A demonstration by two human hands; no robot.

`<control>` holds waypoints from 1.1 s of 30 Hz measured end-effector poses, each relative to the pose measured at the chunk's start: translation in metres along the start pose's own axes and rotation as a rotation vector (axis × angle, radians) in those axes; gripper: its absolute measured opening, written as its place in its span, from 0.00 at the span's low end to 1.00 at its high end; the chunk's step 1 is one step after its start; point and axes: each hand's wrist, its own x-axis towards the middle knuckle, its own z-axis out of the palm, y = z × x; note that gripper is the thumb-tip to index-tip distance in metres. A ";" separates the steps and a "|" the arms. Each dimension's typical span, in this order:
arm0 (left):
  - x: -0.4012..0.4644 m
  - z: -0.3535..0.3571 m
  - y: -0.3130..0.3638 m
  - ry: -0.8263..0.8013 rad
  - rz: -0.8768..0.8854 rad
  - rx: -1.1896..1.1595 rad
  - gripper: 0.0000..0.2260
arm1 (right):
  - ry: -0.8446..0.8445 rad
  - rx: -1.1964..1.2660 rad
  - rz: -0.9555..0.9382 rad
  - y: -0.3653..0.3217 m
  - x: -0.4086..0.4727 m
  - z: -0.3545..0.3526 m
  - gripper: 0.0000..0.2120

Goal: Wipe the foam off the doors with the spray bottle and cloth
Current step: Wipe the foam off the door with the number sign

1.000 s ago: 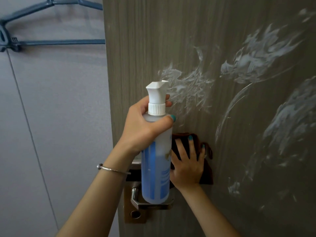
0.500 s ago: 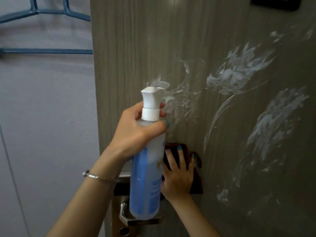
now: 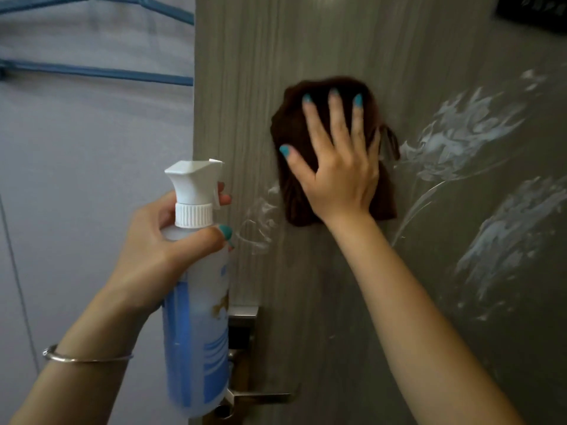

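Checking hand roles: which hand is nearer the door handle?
Left. The left hand, holding the spray bottle, is just above-left of the door handle; the right hand presses the cloth higher up.

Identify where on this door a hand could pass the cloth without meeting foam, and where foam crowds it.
Free: the door above the cloth, and below it down to the handle. Crowded: foam smears right of the right hand; a small smear beside the spray bottle.

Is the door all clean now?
No, the door still has white foam smeared to the right of the brown cloth, with a smaller patch by the spray bottle.
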 end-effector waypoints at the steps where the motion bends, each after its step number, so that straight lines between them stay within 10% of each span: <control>1: 0.000 0.000 0.000 0.009 -0.002 -0.006 0.26 | 0.014 0.007 0.011 0.002 0.015 0.002 0.28; 15: -0.036 -0.005 -0.005 0.022 -0.113 -0.026 0.30 | -0.130 0.012 0.009 -0.007 -0.166 -0.008 0.26; 27: 0.003 0.016 0.010 0.017 0.001 0.001 0.24 | -0.034 -0.009 0.078 0.030 0.031 -0.009 0.29; 33: 0.000 0.025 0.006 0.024 -0.004 -0.007 0.25 | -0.011 0.004 0.102 0.017 -0.043 -0.004 0.28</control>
